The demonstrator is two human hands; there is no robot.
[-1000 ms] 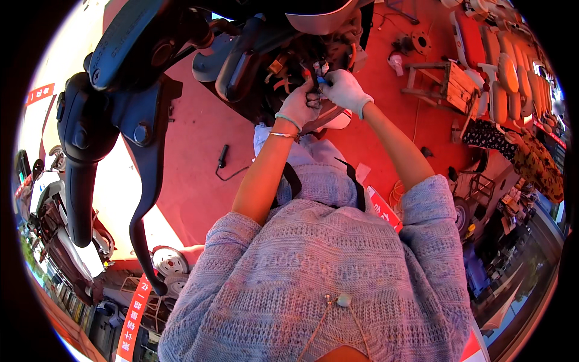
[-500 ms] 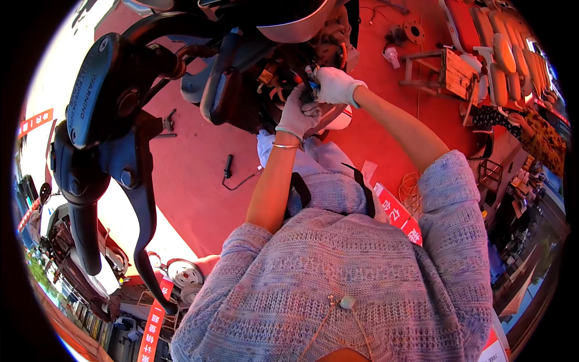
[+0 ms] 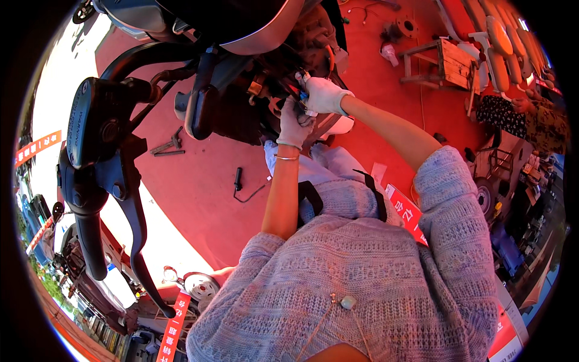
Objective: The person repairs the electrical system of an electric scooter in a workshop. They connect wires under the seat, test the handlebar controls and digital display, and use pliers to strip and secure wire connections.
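Observation:
Inside the opened front of a dark scooter body [image 3: 253, 48], wires and small connectors [image 3: 301, 93] hang in a shadowed cluster. My right hand [image 3: 325, 95], in a white glove, pinches the connectors from the right, its fingertips partly hidden among them. Just below and left of it, my left hand [image 3: 294, 127], also gloved, has curled fingers among the dark wires; what exactly it grips is too shadowed to make out. An orange-brown fitting [image 3: 258, 84] sits left of the connectors. The black handlebar grip [image 3: 90, 241] and brake lever [image 3: 137, 226] stand large at the left.
On the red floor [image 3: 199, 211] lie metal parts [image 3: 170, 143] and a black cabled piece [image 3: 238, 181]. A wooden stool [image 3: 452, 63] stands at right, with stacked seats [image 3: 500, 39] behind. Another person [image 3: 503, 111] is at far right. Wheel rims [image 3: 199, 283] sit lower left.
The view has shifted, so the scooter front and my hands appear farther left in the picture. Both hands stay at the wiring, fingers shifting slightly.

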